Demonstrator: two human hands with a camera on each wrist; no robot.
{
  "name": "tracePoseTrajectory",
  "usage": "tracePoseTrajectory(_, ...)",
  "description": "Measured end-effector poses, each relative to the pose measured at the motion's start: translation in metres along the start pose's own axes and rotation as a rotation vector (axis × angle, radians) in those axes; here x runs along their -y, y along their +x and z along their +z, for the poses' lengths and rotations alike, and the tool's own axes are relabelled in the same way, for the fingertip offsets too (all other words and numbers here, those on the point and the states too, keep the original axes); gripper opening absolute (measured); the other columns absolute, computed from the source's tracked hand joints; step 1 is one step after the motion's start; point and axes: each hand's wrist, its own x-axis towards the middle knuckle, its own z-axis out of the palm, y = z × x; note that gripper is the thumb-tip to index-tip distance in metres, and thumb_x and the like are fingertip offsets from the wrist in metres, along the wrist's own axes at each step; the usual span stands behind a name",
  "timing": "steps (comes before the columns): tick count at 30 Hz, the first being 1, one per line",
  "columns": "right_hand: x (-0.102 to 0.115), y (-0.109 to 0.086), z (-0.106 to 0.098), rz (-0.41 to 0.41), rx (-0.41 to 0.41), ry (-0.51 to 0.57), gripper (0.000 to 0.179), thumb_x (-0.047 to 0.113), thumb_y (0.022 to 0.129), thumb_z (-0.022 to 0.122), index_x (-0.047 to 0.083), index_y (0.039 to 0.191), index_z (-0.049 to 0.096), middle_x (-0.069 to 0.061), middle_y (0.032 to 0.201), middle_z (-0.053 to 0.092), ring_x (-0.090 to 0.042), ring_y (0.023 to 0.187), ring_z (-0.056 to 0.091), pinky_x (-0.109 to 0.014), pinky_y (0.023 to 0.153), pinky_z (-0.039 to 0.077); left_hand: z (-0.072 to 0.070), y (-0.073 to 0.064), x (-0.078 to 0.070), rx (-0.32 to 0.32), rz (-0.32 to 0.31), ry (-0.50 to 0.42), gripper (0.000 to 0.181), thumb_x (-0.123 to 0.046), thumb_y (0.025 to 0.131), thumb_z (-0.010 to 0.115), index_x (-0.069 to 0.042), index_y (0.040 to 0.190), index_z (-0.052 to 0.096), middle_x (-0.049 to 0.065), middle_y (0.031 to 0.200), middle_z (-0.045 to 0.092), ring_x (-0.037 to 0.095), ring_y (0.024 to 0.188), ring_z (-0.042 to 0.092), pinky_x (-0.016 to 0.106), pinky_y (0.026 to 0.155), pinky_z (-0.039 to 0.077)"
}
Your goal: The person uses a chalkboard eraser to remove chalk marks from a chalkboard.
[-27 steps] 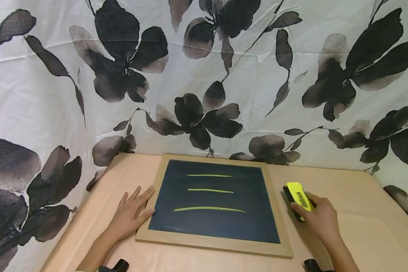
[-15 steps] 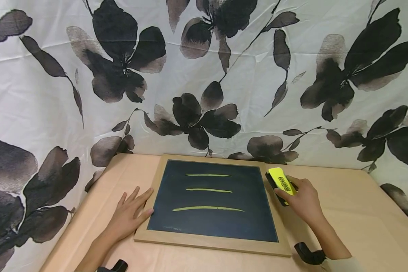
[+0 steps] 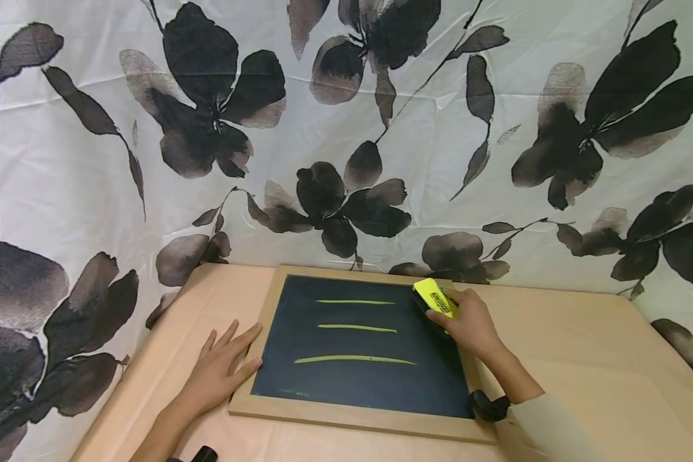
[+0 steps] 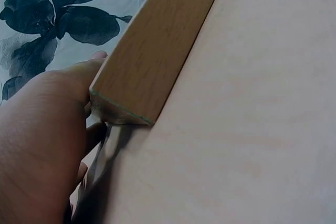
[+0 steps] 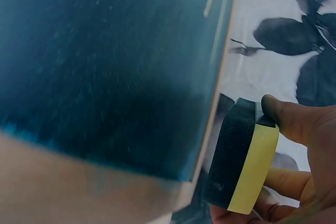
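Note:
A small chalkboard [image 3: 352, 388] with a wooden frame lies on the table, with three yellow chalk lines [image 3: 355, 360] across its dark face. My left hand [image 3: 216, 373] has its fingers spread, and their tips touch the frame's left side. In the left wrist view that hand [image 4: 47, 135] sits beside a corner of the wooden frame [image 4: 157, 45]. Between thumb and fingers, my right hand [image 3: 475, 326] grips a yellow and black board eraser [image 3: 435, 298] over the board's upper right part. The right wrist view shows the eraser's dark felt side [image 5: 231, 150] turned toward the board, apparently apart from it.
The board rests on a light wood-coloured tabletop [image 3: 577, 359]. Behind it hangs a white cloth [image 3: 439, 154] with dark flower prints, reaching down to the table's back edge. A black wrist device [image 3: 489, 407] on the right arm overlaps the board's right side.
My right hand has carried the eraser leftward and up, from the table right of the board to over its upper right part. The left hand stays in place at the frame.

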Motion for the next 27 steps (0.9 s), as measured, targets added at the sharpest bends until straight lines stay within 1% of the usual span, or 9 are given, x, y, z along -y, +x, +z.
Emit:
tracePoseTrajectory(7,0.005,0.01,0.021,-0.013,0.042,-0.052,0.06,0.023,0.081,0.076,-0.013,0.124,0.056,-0.024,0.104,0.054,-0.031,0.082,0.051,-0.043,0.07,0.045,0.0,-0.001,0.001,0.002,0.001,-0.009,0.063,-0.041,0.092,0.062,-0.019,0.147,0.042,0.005,0.146,0.044,0.038,0.139,0.025,0.063,0.109,0.005)
tracePoseTrajectory(10,0.006,0.012,0.027,-0.013,0.053,-0.042,0.057,0.02,0.079,0.077,-0.014,0.12,0.057,-0.024,0.105,0.054,-0.031,0.082,0.053,-0.045,0.071,0.047,-0.001,-0.001,0.0,0.01,0.001,-0.011,0.063,-0.042,0.092,0.062,-0.019,0.147,0.042,0.005,0.146,0.044,0.038,0.139,0.025,0.063,0.109,0.005)
tracePoseTrajectory(14,0.013,0.018,0.033,-0.019,0.049,-0.006,0.054,0.017,0.079,0.077,-0.015,0.118,0.059,-0.024,0.104,0.056,-0.032,0.085,0.053,-0.046,0.074,0.046,-0.004,-0.001,0.001,0.009,0.006,-0.001,0.063,-0.042,0.092,0.061,-0.019,0.147,0.042,0.006,0.145,0.044,0.039,0.139,0.026,0.063,0.109,0.006)
tracePoseTrajectory(18,0.025,0.025,0.04,-0.011,0.061,0.015,0.054,0.019,0.08,0.076,-0.014,0.12,0.059,-0.021,0.102,0.057,-0.031,0.086,0.051,-0.044,0.074,0.044,-0.005,-0.001,0.001,-0.002,0.002,0.001,0.063,-0.041,0.091,0.062,-0.019,0.147,0.042,0.005,0.145,0.045,0.038,0.139,0.025,0.063,0.109,0.005)
tracePoseTrajectory(23,0.038,0.032,0.05,0.018,0.073,0.023,0.058,0.022,0.081,0.076,-0.012,0.125,0.057,-0.021,0.107,0.055,-0.032,0.09,0.051,-0.045,0.077,0.044,-0.003,0.0,0.001,0.007,-0.002,0.001,0.063,-0.042,0.092,0.061,-0.02,0.147,0.042,0.005,0.146,0.044,0.038,0.139,0.025,0.063,0.109,0.005)
tracePoseTrajectory(27,0.045,0.037,0.058,0.013,0.082,0.026,0.059,0.023,0.082,0.076,-0.011,0.125,0.057,-0.02,0.108,0.054,-0.031,0.091,0.051,-0.045,0.079,0.044,-0.002,0.001,0.002,0.001,-0.002,0.007,0.063,-0.042,0.092,0.062,-0.02,0.147,0.042,0.005,0.146,0.044,0.038,0.139,0.025,0.063,0.109,0.005)
